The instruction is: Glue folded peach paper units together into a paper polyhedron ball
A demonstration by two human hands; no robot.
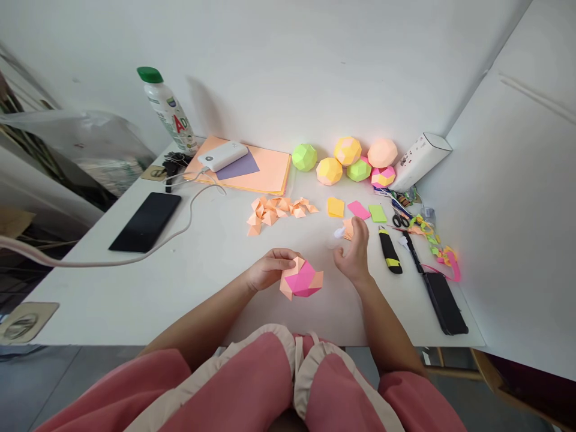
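Observation:
My left hand (269,268) is closed on a part-built paper polyhedron (300,279) of orange and pink folded pieces, held just above the white table (135,282). My right hand (352,252) hovers to its right, fingers loosely curled and apart, nothing visible in them. Its fingertips are near a small orange folded piece (348,228) on the table. A heap of orange folded units (276,212) lies beyond the left hand.
Several finished paper balls (346,159) sit by the back wall beside a white box (420,161). Sticky-note pads (359,209), a utility knife (389,252), scissors (399,219), a black case (444,303), orange paper sheets (252,171), a power bank (223,155), a phone (146,221) and a bottle (167,109) are also there.

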